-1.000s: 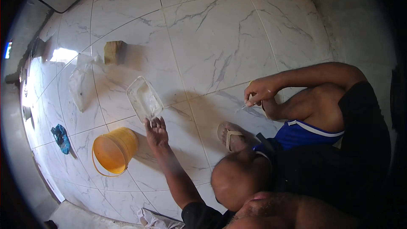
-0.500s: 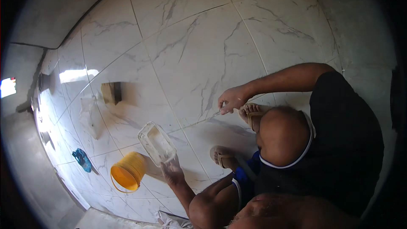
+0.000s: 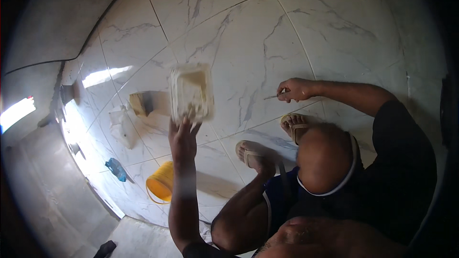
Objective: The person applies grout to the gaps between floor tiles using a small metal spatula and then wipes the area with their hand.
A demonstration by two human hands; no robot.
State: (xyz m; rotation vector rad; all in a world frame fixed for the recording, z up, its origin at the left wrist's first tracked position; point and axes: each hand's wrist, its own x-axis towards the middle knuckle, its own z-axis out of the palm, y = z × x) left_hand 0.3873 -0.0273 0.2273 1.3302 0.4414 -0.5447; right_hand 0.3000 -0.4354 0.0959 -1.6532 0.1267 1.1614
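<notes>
Hands (image 3: 182, 138) on smeared tub (image 3: 192, 88), slim tool (image 3: 271, 97)

The pale rectangular container (image 3: 209, 91) is blurred, so the nature of the whitish matter inside it cannot be told. The fingertips of the left hand (image 3: 184, 136) blur against its near end, and their exact hold is unclear. The right hand (image 3: 297, 90) hides one end of a thin tool (image 3: 270, 98), whose visible tip is too small to identify. The left forearm (image 3: 182, 196) covers part of the yellow bucket (image 3: 162, 180) and some pale cloth (image 3: 206, 233). The crumpled blue item (image 3: 116, 169) is too small to make out. The lower edge cuts off the left sleeve (image 3: 203, 250).
</notes>
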